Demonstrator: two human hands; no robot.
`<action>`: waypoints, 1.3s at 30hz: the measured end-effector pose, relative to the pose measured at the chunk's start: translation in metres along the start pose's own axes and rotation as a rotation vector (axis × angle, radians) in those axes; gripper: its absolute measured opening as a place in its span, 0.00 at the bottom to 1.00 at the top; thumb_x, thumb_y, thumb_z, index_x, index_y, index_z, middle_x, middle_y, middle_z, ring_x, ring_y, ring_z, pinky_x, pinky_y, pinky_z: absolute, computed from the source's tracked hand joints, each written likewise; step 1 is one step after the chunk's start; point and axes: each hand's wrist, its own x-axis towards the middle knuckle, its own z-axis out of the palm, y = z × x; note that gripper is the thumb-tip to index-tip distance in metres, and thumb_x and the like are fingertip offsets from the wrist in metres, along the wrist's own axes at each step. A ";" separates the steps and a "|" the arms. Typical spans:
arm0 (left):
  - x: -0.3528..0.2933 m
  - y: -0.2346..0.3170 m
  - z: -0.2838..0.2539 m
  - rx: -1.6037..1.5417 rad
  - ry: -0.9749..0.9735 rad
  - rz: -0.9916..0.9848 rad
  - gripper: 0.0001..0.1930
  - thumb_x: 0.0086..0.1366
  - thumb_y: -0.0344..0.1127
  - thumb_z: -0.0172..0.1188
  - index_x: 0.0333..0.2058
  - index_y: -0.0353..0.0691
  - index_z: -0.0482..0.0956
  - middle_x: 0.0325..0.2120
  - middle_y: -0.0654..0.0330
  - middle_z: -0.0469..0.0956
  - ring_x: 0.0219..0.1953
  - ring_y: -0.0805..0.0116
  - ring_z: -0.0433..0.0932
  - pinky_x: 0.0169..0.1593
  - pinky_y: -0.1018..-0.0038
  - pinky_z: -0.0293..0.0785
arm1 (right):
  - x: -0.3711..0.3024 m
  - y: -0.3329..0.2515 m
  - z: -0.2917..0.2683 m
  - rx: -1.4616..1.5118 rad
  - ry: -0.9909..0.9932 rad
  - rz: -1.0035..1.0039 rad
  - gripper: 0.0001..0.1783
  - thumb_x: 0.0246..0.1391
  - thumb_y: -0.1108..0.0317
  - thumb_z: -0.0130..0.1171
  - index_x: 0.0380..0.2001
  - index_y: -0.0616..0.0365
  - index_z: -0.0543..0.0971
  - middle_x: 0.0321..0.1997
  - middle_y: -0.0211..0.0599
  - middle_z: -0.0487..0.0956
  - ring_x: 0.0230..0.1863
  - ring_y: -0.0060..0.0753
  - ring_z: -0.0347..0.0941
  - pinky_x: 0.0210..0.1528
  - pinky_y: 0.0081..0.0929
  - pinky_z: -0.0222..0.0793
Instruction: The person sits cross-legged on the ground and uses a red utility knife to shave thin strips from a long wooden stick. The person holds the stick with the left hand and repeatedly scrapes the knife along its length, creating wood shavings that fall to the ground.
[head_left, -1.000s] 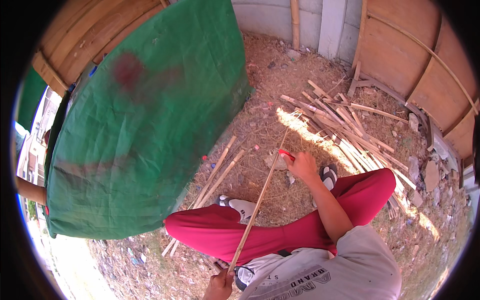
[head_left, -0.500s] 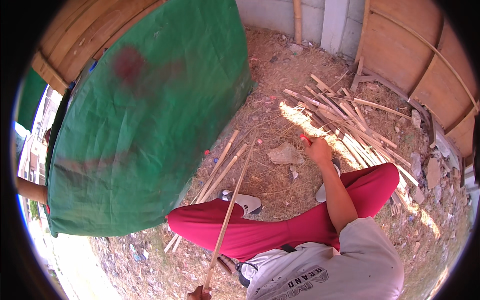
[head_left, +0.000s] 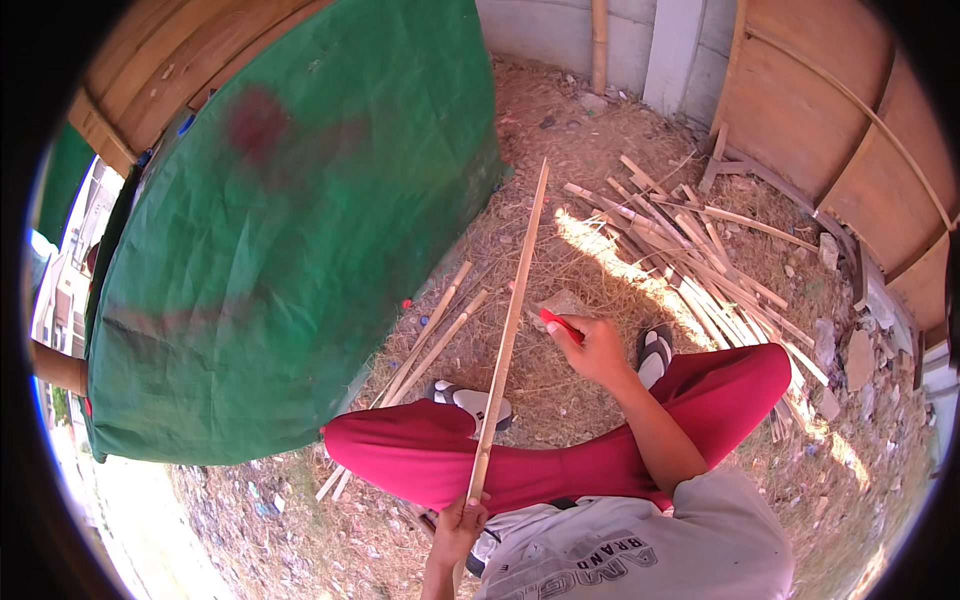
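My left hand (head_left: pixel 461 527), low in the view, is closed round the lower part of a long, flat bamboo strip (head_left: pixel 511 325). The strip slants up and away from me, past my left knee, and its far tip is above the ground. In front of my right knee, my right hand (head_left: pixel 600 352) is closed on a slim red hand tool (head_left: pixel 563 327), which points toward the strip with a gap between them. Its exact kind is too small to make out.
A pile of bamboo strips (head_left: pixel 700 250) lies on the dry grass at the right. Two loose strips (head_left: pixel 432 335) are by my left foot. A green tarp (head_left: pixel 300 260) hangs at the left; wooden panels (head_left: pixel 800 110) stand at the right. A stone (head_left: pixel 566 303) lies ahead.
My left hand has come up and forward with the strip, whose far tip now reaches farther away. My right hand has moved left and nearer to me, closer to the strip.
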 end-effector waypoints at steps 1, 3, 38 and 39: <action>0.008 0.002 0.002 0.009 -0.013 0.028 0.15 0.81 0.37 0.45 0.47 0.30 0.75 0.21 0.69 0.69 0.20 0.82 0.65 0.24 0.79 0.61 | -0.001 0.000 0.002 0.020 0.000 -0.037 0.20 0.62 0.51 0.63 0.43 0.57 0.88 0.20 0.47 0.80 0.19 0.44 0.77 0.24 0.37 0.71; 0.026 -0.005 0.005 0.173 0.050 0.161 0.17 0.80 0.43 0.47 0.47 0.32 0.77 0.20 0.69 0.71 0.21 0.82 0.67 0.25 0.80 0.63 | -0.003 -0.002 0.006 0.055 0.004 -0.111 0.20 0.63 0.54 0.64 0.43 0.61 0.87 0.20 0.48 0.79 0.17 0.40 0.74 0.23 0.34 0.68; 0.066 0.042 0.037 0.686 0.184 0.189 0.20 0.76 0.49 0.52 0.39 0.34 0.74 0.26 0.37 0.80 0.33 0.27 0.78 0.35 0.40 0.70 | -0.031 0.008 0.043 -0.265 -0.146 -0.281 0.21 0.61 0.46 0.62 0.38 0.54 0.88 0.24 0.44 0.83 0.24 0.49 0.81 0.26 0.42 0.76; 0.064 0.036 0.037 0.704 0.165 0.181 0.20 0.76 0.50 0.53 0.40 0.34 0.74 0.26 0.38 0.80 0.33 0.27 0.78 0.35 0.41 0.71 | -0.030 0.014 0.046 -0.316 -0.107 -0.238 0.21 0.62 0.46 0.61 0.38 0.54 0.88 0.25 0.45 0.83 0.24 0.50 0.81 0.27 0.43 0.76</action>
